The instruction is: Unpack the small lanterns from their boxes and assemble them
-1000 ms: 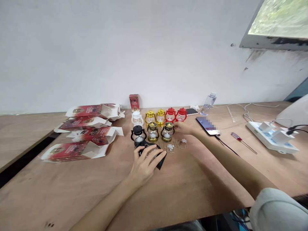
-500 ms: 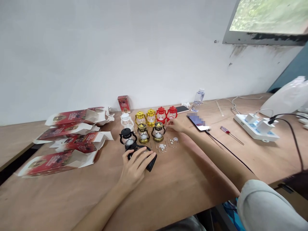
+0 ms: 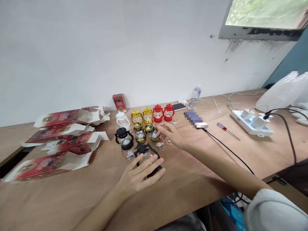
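My left hand (image 3: 141, 175) has its fingers wrapped over a black toy lantern (image 3: 147, 154), which lies tilted near the front of the group. My right hand (image 3: 172, 134) closes its thumb and fingertips on the side of a black-and-gold lantern (image 3: 152, 131), which leans to the left. Beside that one stands a second black-and-gold lantern (image 3: 139, 132). Another black lantern (image 3: 124, 138) and a white lantern (image 3: 122, 120) are upright at the left. Behind are gold lanterns (image 3: 136, 117) and red lanterns (image 3: 168, 112). Small wire frames with button cells (image 3: 158, 146) lie near my right hand.
Opened red boxes (image 3: 55, 163) lie at the left, and one small red box (image 3: 119, 102) stands by the wall. To the right are phones (image 3: 192, 118), a water bottle (image 3: 194, 97), a screwdriver (image 3: 222, 126) and a power strip (image 3: 250, 123) with cables.
My right hand has come from beside the red lanterns to the black-and-gold lantern, which now leans. My left hand has shifted the black lantern nearer to me, showing small parts behind it.
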